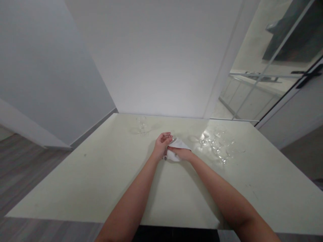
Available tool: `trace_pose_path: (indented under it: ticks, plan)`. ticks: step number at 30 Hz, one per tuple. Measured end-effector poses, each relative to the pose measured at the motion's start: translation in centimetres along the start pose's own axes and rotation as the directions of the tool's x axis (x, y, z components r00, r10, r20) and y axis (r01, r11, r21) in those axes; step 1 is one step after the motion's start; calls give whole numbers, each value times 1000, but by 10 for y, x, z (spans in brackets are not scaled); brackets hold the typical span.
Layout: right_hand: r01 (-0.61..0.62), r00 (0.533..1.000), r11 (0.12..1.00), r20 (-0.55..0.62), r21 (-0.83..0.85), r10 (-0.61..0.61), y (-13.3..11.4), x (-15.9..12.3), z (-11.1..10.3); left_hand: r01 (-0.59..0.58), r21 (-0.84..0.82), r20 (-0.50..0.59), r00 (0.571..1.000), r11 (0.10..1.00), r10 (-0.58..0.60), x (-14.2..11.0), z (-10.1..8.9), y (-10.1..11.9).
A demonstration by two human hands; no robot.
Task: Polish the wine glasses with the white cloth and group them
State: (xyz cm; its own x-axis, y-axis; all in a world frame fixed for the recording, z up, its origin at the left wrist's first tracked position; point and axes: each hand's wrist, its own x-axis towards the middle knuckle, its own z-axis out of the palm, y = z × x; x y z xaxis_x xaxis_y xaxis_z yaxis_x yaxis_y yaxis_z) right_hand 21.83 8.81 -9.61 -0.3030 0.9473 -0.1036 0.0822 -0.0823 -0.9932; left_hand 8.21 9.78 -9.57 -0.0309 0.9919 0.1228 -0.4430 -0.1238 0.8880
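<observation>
Near the middle of the table, my left hand (162, 145) is closed around a small clear glass (174, 138), mostly hidden by my fingers and a cloth. My right hand (182, 153) grips a white cloth (179, 144) and presses it against the glass. The cloth drapes over the right hand's fingers, so their exact placing is hidden. Both hands are close together, just above the table top.
The pale table (101, 188) meets a white wall (161, 67) at the back. A clear stemmed glass (142, 125) stands at the back left. Several clear stemmed glasses (216, 146) are grouped to the right of my hands. A glazed door (254, 80) is at the far right.
</observation>
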Motion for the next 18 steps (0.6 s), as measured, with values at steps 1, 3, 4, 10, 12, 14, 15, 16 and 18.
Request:
trace_pose_path:
  ticks: [1, 3, 4, 10, 12, 14, 15, 16, 18]
  plan:
    - [-44, 998, 999, 48, 23, 43, 0, -2, -1, 43, -17, 21, 999, 999, -43, -1, 0, 2]
    - [-186, 973, 977, 157, 109, 167, -1, -7, -5, 165, -73, 117, 981, 984, -156, -5, 2, 6]
    - [-243, 957, 960, 196, 140, 213, -2, -10, -7, 218, -95, 171, 965, 971, -200, -7, 3, 8]
    - [-4, 1000, 993, 17, -119, 6, -3, -2, -1, 47, -12, 44, 998, 999, -46, -5, 8, 6]
    - [75, 997, 992, 5, -105, -75, -1, 1, 2, 28, 0, -16, 999, 1000, -28, -3, 7, 3]
    - [-18, 998, 1000, 54, 15, 17, 1, -2, 1, 76, -61, 19, 997, 995, -75, -3, 6, 1]
    - [-104, 991, 990, 92, 94, 95, 1, -4, -2, 107, -95, 61, 993, 990, -102, -4, 6, 2]
    - [-185, 977, 968, 137, 170, 162, 1, -8, -4, 136, -118, 107, 987, 984, -124, -5, 5, 3]
    - [-271, 955, 922, 197, 275, 222, 2, -14, -9, 167, -118, 177, 974, 979, -144, -7, 6, 5]
